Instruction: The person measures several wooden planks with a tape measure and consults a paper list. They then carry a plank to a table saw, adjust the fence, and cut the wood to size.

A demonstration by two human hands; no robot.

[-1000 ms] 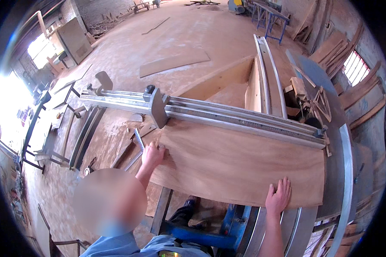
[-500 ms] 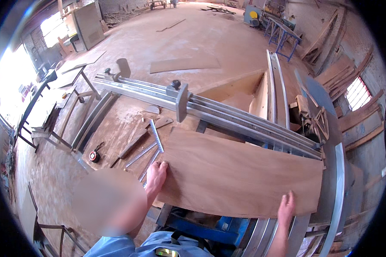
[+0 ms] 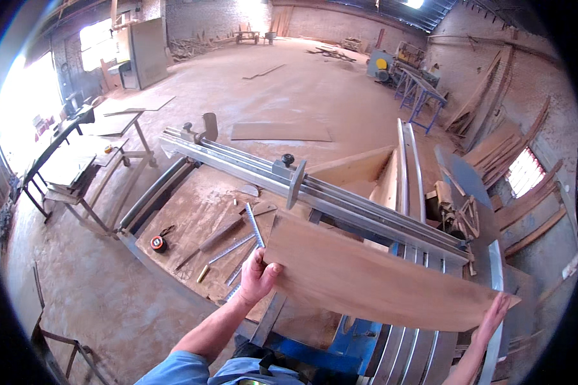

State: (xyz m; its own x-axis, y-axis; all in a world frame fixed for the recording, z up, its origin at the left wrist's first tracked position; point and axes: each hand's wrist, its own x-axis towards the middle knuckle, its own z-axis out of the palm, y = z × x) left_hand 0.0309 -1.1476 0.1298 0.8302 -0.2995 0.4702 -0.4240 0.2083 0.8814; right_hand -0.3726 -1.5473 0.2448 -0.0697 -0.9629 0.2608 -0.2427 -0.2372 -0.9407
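A rectangular brown wooden board (image 3: 379,276) is tilted above the sliding saw table, held between my two hands. My left hand (image 3: 261,276) is closed on its left end, with the thumb on the board's face. At the far right end my right hand (image 3: 492,316) grips the edge with its fingers straight along it; the thumb is hidden. Behind the board runs a long aluminium fence (image 3: 340,199) with a grey flip stop (image 3: 295,185). Near my left hand, on the wooden table, lie a steel ruler (image 3: 255,224), a dark long-bladed tool (image 3: 213,237) and a small yellow cylinder (image 3: 203,274).
A tape measure (image 3: 158,243) lies on the table's left part. Further left is a metal-framed stand (image 3: 64,192) with sheets on it. Aluminium rails (image 3: 411,346) run below the board. An open wooden bin (image 3: 353,163) is behind the fence; planks (image 3: 501,154) lean at right.
The board has shifted right and gone from lying flat to tilted. My right hand has moved from its face near the front edge to its right end. My view has risen toward the room.
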